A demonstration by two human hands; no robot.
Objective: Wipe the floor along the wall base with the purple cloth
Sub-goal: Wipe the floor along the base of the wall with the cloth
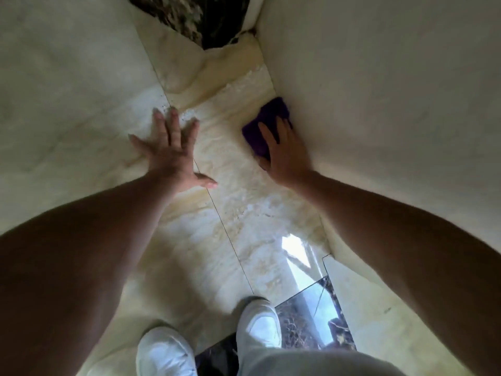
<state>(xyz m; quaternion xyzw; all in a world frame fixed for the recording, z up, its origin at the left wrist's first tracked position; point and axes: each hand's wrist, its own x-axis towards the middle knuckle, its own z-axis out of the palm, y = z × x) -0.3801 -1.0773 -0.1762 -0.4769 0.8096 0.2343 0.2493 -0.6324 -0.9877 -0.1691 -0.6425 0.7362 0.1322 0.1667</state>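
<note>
Near half of purple cloth (pixel 267 118) hidden under right hand (pixel 284 153).

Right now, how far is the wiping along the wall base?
Done: cannot tell, the cream marble floor shows no clear wiped strip. In hand: the right hand presses the purple cloth flat against the white wall. Left: the stretch toward the far corner. The left hand only props.

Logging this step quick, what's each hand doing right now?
Left hand: open, fingers spread flat on the floor, holding nothing.
Right hand: open, palm pressing the purple cloth down beside the wall base.
</note>
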